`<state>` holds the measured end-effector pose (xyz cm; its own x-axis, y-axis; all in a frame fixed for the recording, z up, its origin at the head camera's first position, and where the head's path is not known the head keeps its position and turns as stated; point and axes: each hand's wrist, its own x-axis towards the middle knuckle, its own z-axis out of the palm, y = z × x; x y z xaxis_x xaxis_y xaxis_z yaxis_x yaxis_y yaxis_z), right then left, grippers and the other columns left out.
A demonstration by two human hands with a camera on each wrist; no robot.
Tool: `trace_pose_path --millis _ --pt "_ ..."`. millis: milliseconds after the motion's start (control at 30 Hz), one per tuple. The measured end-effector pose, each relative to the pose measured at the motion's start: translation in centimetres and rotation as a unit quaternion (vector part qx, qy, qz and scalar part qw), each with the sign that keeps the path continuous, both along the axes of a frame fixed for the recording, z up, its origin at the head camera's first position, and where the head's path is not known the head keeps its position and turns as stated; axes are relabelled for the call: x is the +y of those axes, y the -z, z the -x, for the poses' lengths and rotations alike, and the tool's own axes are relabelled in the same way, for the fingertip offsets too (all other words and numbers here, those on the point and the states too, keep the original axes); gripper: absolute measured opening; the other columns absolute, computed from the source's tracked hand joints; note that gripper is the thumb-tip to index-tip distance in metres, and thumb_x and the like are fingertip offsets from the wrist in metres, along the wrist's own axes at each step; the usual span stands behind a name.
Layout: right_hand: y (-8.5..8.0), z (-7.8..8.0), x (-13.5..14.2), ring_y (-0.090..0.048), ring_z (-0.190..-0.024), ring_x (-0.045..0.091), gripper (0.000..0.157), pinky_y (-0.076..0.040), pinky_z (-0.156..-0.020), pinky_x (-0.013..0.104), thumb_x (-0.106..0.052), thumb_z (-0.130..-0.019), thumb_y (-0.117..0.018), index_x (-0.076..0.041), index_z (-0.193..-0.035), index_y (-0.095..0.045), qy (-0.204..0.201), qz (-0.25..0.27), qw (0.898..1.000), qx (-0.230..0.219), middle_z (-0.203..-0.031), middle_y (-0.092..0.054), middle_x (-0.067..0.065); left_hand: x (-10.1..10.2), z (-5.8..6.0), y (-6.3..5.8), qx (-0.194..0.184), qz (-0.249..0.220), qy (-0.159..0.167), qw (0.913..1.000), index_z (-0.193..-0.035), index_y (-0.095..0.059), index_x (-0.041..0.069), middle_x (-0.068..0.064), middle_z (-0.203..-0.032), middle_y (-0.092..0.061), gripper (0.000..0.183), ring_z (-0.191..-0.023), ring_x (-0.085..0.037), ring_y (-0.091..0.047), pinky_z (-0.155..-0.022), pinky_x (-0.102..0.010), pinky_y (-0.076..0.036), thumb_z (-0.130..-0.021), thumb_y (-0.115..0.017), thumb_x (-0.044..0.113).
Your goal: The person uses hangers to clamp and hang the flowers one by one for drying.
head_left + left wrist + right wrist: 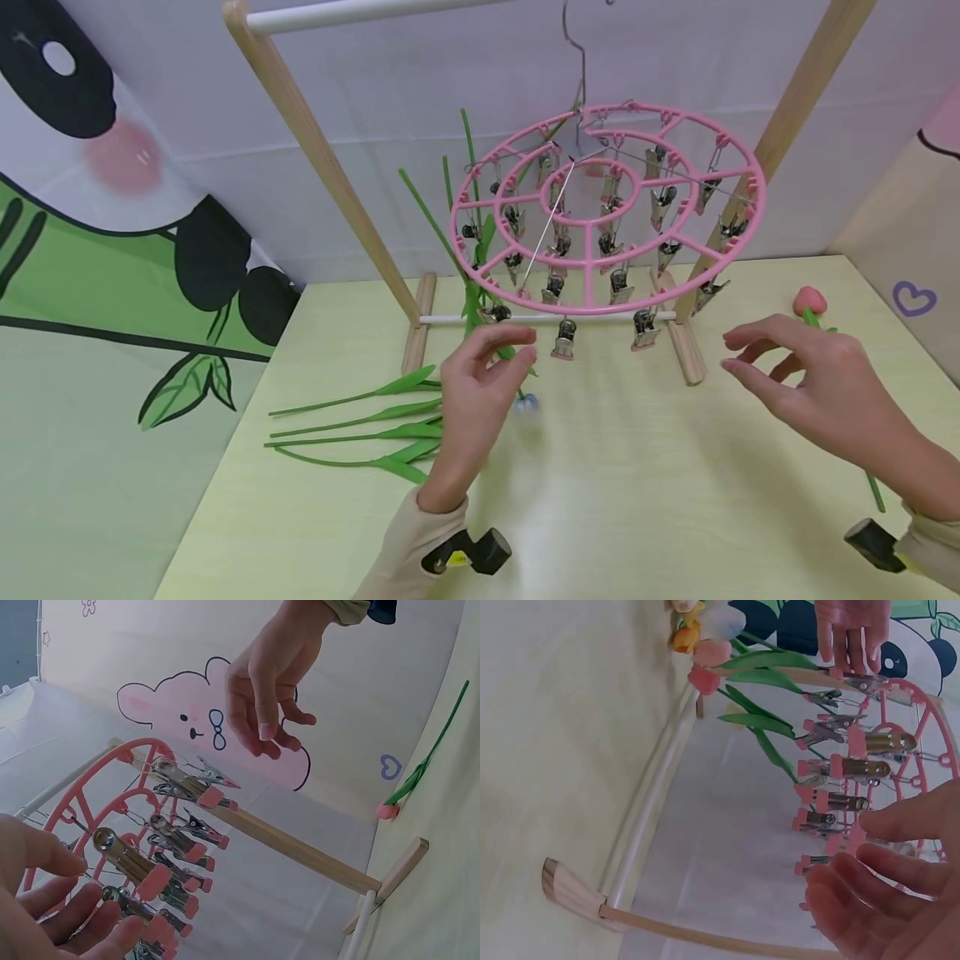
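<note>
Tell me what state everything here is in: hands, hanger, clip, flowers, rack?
Left hand: fingers bent, holding nothing
Right hand: fingers bent, holding nothing
Pink hanger: suspended
Frontmost clip: dangling, empty
Hanging flowers: heads down
Left-side flowers: lying flat
Lone tulip: lying down
Wooden rack: standing

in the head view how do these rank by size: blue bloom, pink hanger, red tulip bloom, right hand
1. Pink hanger
2. Right hand
3. Red tulip bloom
4. Blue bloom
</note>
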<state>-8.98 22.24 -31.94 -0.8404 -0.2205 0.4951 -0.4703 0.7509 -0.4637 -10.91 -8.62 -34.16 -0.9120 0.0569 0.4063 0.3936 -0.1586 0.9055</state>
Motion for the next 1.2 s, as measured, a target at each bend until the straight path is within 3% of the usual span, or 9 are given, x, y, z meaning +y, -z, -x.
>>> trace_pose_path --millis 333,500,700,900,1033,1100,1200 --pt "1.7 1.2 3.2 -0.052 -0.063 -0.010 0.023 -0.044 -0.050 0.009 -0.008 -0.074 -0.079 -0.007 -0.094 -0.068 0.055 -0.047 0.996 -0.045 -0.082 -0.069 0.009 0.8 0.8 -0.6 -0.004 -0.011 0.035 0.9993 -0.115 -0.062 -0.002 -0.017 -0.113 -0.060 0.028 -0.095 -0.033 -0.063 -0.085 -0.041 -0.055 -0.087 -0.065 0.001" --pt "2.3 1.5 4.4 -0.054 -0.053 -0.003 0.025 -0.043 -0.045 0.011 -0.008 -0.074 -0.078 -0.004 -0.096 -0.067 0.067 -0.046 0.994 -0.067 -0.083 -0.068 0.016 0.9 1.0 -0.7 0.004 0.002 0.018 0.9998 -0.113 -0.062 -0.001 -0.017 -0.111 -0.060 0.028 -0.096 -0.028 -0.062 -0.080 -0.039 -0.057 -0.086 -0.066 0.002" --pt "3.3 1.9 5.8 -0.041 -0.069 -0.020 0.026 -0.044 -0.046 0.011 -0.010 -0.073 -0.079 -0.001 -0.094 -0.067 0.089 -0.049 0.991 -0.086 -0.085 -0.068 0.017 0.7 0.8 -0.9 0.008 -0.001 0.004 1.0000 -0.114 -0.062 -0.001 -0.016 -0.102 -0.060 0.030 -0.089 -0.028 -0.060 -0.072 -0.037 -0.059 -0.084 -0.069 0.002" --pt "4.4 2.0 7.1 -0.038 -0.068 -0.020 0.028 -0.044 -0.045 0.018 -0.013 -0.074 -0.078 0.002 -0.095 -0.067 0.108 -0.061 0.987 -0.099 -0.086 -0.067 0.019 0.7 0.6 -0.9 -0.006 0.010 -0.012 0.9999 -0.112 -0.064 -0.003 -0.016 -0.098 -0.059 0.029 -0.086 -0.024 -0.060 -0.072 -0.035 -0.059 -0.084 -0.070 0.004" --pt "4.9 2.0 7.9 -0.051 -0.067 -0.005 0.032 -0.041 -0.046 0.022 -0.017 -0.074 -0.078 0.003 -0.096 -0.067 0.122 -0.069 0.985 -0.106 -0.085 -0.066 0.019 0.8 0.5 -0.9 0.004 0.014 -0.019 0.9997 -0.111 -0.064 -0.005 -0.015 -0.098 -0.058 0.029 -0.089 -0.023 -0.058 -0.073 -0.033 -0.058 -0.084 -0.069 0.002" --pt "5.1 2.1 8.1 -0.060 -0.070 0.014 0.035 -0.041 -0.048 0.025 -0.019 -0.075 -0.078 0.004 -0.098 -0.066 0.125 -0.074 0.983 -0.111 -0.086 -0.066 0.022 0.8 0.5 -1.0 0.009 0.015 -0.020 0.9996 -0.111 -0.064 -0.006 -0.016 -0.098 -0.059 0.029 -0.089 -0.023 -0.057 -0.072 -0.032 -0.058 -0.083 -0.069 0.001" --pt "5.4 2.3 8.5 -0.061 -0.078 0.040 0.040 -0.042 -0.053 0.032 -0.021 -0.075 -0.078 0.007 -0.100 -0.064 0.133 -0.080 0.980 -0.123 -0.090 -0.065 0.026 0.9 0.5 -1.1 0.010 0.016 -0.017 0.9997 -0.111 -0.064 -0.005 -0.016 -0.097 -0.059 0.029 -0.087 -0.022 -0.057 -0.071 -0.031 -0.058 -0.083 -0.069 0.001"
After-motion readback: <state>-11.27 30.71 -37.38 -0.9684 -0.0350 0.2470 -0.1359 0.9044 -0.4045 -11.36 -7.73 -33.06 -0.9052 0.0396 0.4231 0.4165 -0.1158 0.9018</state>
